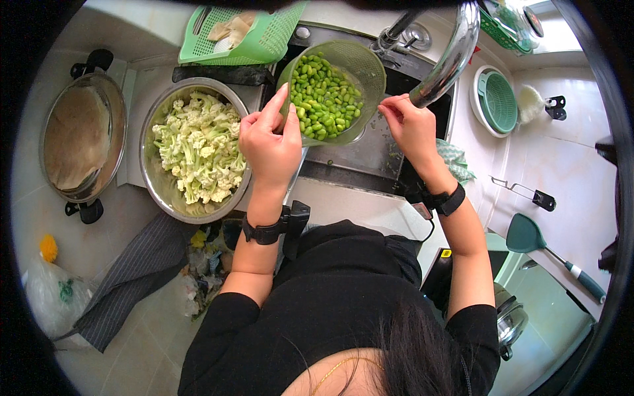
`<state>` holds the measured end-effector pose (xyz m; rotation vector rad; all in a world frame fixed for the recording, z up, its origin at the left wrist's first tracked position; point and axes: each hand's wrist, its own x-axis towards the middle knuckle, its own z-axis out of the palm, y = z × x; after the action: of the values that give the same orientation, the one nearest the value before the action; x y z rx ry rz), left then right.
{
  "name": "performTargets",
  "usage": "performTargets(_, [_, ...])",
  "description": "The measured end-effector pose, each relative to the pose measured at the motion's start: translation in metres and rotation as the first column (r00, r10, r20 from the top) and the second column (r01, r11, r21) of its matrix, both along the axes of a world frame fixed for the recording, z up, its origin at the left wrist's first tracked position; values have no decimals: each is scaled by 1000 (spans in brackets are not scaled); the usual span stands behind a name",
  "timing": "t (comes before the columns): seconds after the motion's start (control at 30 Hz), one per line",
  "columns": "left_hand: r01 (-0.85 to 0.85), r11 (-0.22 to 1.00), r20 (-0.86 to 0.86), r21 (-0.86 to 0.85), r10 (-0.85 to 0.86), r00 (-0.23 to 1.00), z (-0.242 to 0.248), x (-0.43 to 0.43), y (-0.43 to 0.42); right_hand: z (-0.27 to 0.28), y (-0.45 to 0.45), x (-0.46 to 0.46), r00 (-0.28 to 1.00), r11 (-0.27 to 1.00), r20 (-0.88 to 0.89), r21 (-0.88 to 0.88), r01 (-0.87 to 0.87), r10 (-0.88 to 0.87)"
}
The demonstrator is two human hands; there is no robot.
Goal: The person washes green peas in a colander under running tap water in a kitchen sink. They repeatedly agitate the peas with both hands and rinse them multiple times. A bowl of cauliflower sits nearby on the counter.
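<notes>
My left hand [272, 133] grips the near-left rim of a translucent green mesh strainer basket [369, 64], fingers and thumb at its edge. Shelled green soybeans [324, 99] lie inside the basket, which is tilted towards me above the sink [342, 166]. Just right of the basket, apart from its rim, is my right hand [411, 123], its thumb and fingertips pinched together. Anything tiny between those fingertips is too small to make out. To the left of my left hand stands a large stainless steel bowl [148, 143] full of cut cauliflower florets [200, 143].
A chrome faucet [453, 54] arches over the sink beside my right hand. Behind the bowl sits a light green plastic basket [272, 44]. On the right are a green colander [495, 101] in a white bowl, a checked cloth [453, 161] and a green spatula [527, 235].
</notes>
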<state>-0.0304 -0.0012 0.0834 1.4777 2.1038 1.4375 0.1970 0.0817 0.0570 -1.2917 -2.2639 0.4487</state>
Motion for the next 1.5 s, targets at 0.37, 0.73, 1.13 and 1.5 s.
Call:
performTargets(0.37, [65,997,3,37,-66,998,-2,8,-2,-2,14,-21,901,939,369,161,-303,227])
performTargets(0.73, [95,995,11,22,-95,995,-6,12,-1,10,16,-17,707,864,685,236,-445,177])
performTargets(1.13, [78,997,28,15,-78,997,-6,9,-3,29,18,17,880,928,429,205,-313,202])
performTargets(1.5, [107,994,13,5,-107,994,-4,11,-5,2,13,-11,882,897,399,248,-366,250])
